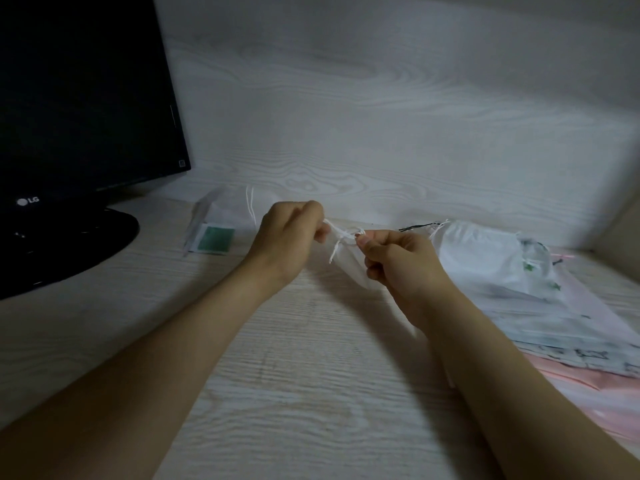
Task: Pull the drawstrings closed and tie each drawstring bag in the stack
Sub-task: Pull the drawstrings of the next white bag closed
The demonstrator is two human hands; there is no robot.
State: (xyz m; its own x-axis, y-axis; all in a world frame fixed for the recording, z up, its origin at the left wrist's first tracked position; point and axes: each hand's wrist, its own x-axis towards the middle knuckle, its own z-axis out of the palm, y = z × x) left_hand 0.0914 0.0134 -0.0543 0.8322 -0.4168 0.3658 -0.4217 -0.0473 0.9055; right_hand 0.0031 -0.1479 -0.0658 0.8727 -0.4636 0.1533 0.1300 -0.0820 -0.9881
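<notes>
A small sheer white drawstring bag [349, 268] hangs between my hands above the pale wooden desk [294, 393]. Its white drawstring [341, 237] runs across the bag's gathered mouth, with a loose end dangling down. My left hand [287, 237] pinches one end of the string. My right hand [398, 261] pinches the other end near the knot, and its palm hides part of the bag. A stack of drawstring bags [491, 268], white with green prints on top and pink below, lies to the right.
A black monitor [79, 109] on a round stand fills the left. A white bag with a green label [216, 237] and loose strings lies behind my left hand. A wood-grain wall [381, 116] closes the back of the desk.
</notes>
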